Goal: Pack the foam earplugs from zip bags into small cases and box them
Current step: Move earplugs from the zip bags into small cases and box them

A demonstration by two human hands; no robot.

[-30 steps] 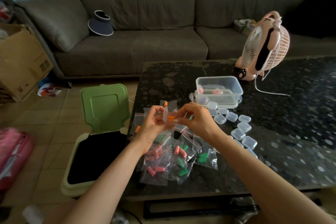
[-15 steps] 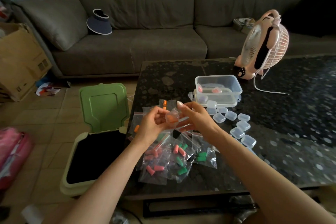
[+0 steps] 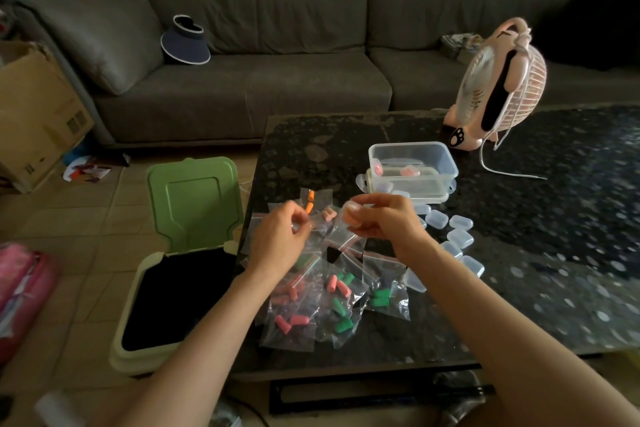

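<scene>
A small clear case, likely light and slippery, is pinched in the right hand above the table, best held by its edges; whether the curled left hand grips anything cannot be told.

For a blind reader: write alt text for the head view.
A person's right hand pinches a small clear case holding orange earplugs above a dark table, the left hand close beside it. Zip bags of pink and green earplugs lie beneath, with empty cases and a clear box to the right.
</scene>
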